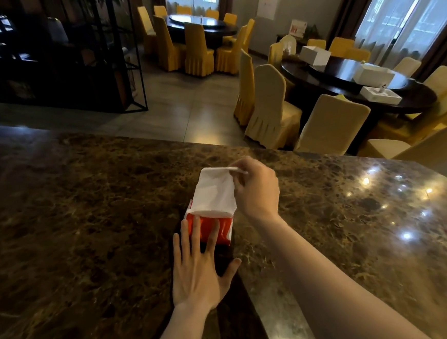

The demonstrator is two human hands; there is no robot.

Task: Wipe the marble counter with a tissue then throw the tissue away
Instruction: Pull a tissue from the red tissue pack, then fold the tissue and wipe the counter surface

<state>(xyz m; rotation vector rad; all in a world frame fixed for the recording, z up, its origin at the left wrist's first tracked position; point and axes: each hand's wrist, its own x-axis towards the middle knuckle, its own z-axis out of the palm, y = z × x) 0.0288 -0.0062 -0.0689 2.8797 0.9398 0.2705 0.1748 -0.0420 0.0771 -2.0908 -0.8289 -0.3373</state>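
Flattened fingers of the left hand [198,273] steady the red pack [216,230] while a tissue [214,191] is pinched out by the right hand [256,188].

From my remote feed, a polished brown marble counter [86,212] fills the foreground, its glossy surface mirroring ceiling lights at right. I see a red tissue pack [216,230] lying directly on it near the centre. My left hand [198,275] rests flat on the stone, fingers laid on the pack's near end.
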